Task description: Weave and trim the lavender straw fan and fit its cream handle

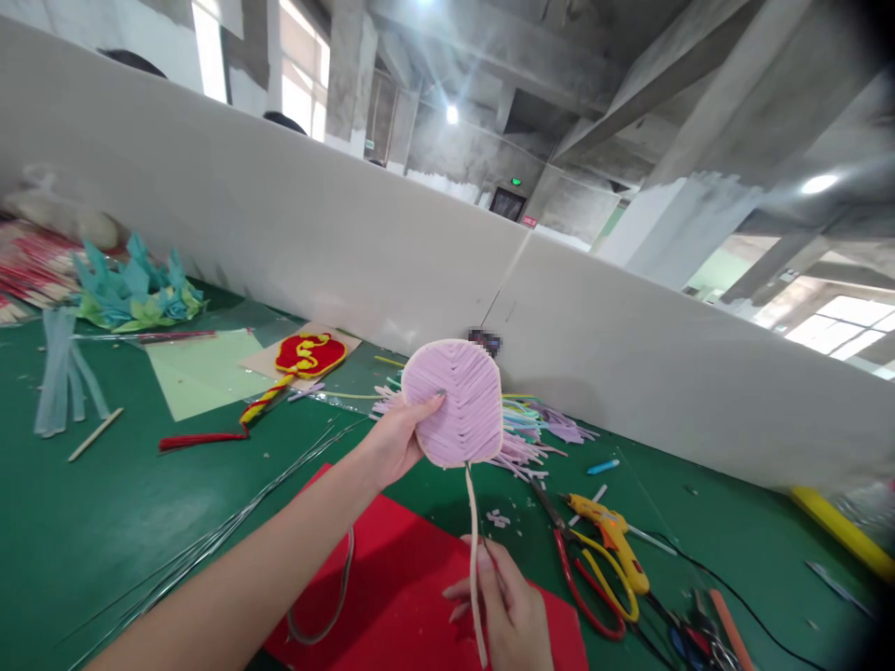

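My left hand (406, 433) grips the left edge of a pale purple fan (458, 401), its thumb lying on the face. Slanting strips cover the fan and meet along its middle, and a cream edging runs round it. From its bottom edge hangs a cream pipe cleaner (474, 531). Lower down, my right hand (507, 596) pinches this strand and a thin dark wire beside it between thumb and fingers. Beneath both hands lies a red sheet (398, 559).
Red-handled scissors (587, 578) and a yellow glue gun (612, 536) with a cord lie at right. Purple pipe cleaners (524, 452) sit behind the fan. At left are a red-and-yellow fan (308, 356), thin wires (230, 522) and teal paper shapes (136, 284). A white partition (314, 233) stands behind.
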### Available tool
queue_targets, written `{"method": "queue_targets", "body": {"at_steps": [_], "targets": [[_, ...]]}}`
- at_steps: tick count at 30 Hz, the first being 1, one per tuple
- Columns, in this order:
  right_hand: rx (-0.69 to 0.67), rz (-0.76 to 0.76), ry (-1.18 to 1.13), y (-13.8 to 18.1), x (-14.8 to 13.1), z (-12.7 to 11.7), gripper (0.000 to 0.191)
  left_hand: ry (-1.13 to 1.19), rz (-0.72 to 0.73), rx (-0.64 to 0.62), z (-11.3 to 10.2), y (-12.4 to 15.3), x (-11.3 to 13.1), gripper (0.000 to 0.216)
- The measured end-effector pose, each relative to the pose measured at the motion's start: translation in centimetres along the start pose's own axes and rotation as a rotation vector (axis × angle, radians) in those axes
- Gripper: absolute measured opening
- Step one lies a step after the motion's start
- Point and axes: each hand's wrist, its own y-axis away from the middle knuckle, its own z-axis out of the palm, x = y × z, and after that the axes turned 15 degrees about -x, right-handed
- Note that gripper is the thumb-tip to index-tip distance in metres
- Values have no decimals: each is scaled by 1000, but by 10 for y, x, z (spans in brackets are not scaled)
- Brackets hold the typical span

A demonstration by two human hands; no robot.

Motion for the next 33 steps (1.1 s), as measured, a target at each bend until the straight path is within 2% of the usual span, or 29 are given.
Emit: {"method": "queue_targets", "body": {"at_steps": [4,8,14,19,25,30,33], "targets": [[71,-74,126,3,-5,0,49,56,-38,-29,6,2,-11,28],[150,-51,176,6,-10,1,46,106,-48,-40,11,4,-19,27],[149,-35,173,7,-9,4,44,165,-15,30,17,5,-26,28],[142,-49,164,6,-8,2,44,129,6,67,21,6,-27,27],[165,-110,287,6,-8,-2,46,63,-43,60,21,7,-25,27],[220,-108,324,6,-7,-5,42,37,-97,54,20,8,-38,23],[256,-145,496,6,-9,-9,38,39,-132,62,19,9,-47,22]]}}
